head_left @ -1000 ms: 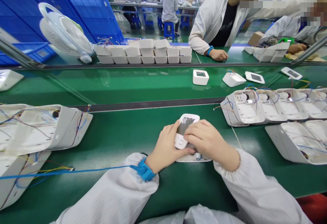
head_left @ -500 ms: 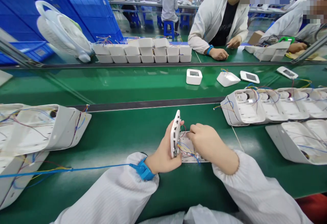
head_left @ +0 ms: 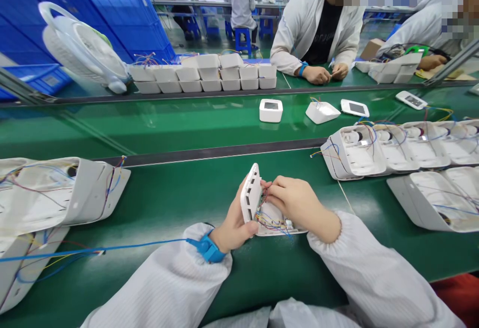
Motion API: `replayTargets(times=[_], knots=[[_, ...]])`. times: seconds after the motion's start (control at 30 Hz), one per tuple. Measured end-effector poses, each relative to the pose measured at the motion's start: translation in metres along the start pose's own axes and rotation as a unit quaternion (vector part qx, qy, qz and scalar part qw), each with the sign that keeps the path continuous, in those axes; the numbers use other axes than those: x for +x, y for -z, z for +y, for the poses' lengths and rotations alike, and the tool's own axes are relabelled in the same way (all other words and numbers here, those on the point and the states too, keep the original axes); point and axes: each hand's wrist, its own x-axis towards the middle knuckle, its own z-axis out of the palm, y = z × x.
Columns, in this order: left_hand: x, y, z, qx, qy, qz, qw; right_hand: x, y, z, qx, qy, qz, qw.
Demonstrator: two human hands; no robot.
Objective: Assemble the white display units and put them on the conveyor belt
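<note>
Slotted white panel (head_left: 250, 194) tipped up, probably so the wires (head_left: 272, 225) are reachable
Left hand (head_left: 231, 227) clamps it at the open casing's (head_left: 273, 211) left end; right hand (head_left: 297, 200) bunched behind it, can't tell if gripping.

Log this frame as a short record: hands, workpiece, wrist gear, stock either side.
left hand: holds white panel, tilted up on edge
right hand: fingertips close to the panel's inner side; exact grip hidden
workpiece: open white housing on green bench, coloured wires inside
wrist gear: blue strap with cord, left wrist
left stock: open white shells, wired
right stock: row of open shells, wired
</note>
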Motion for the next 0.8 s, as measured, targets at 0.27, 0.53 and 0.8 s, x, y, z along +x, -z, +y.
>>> replayTargets(times=[0.27, 0.53, 0.8], knots=[[-0.0029, 0.0024, -0.0051, 0.001, 0.008, 0.042, 0.999, -0.0003, -0.0022, 0.0017, 0.04, -0.005, 0.009, 0.999], [-0.0003, 0.0005, -0.0009, -0.013, 0.039, 0.049, 0.998, 0.001, 0.0, 0.0019, 0.039, 0.027, -0.011, 0.999], [0.0012, 0.0022, -0.0003, -0.012, 0.018, 0.031, 0.999, 0.0001, 0.0005, 0.0036, 0.04, 0.065, -0.005, 0.997]])
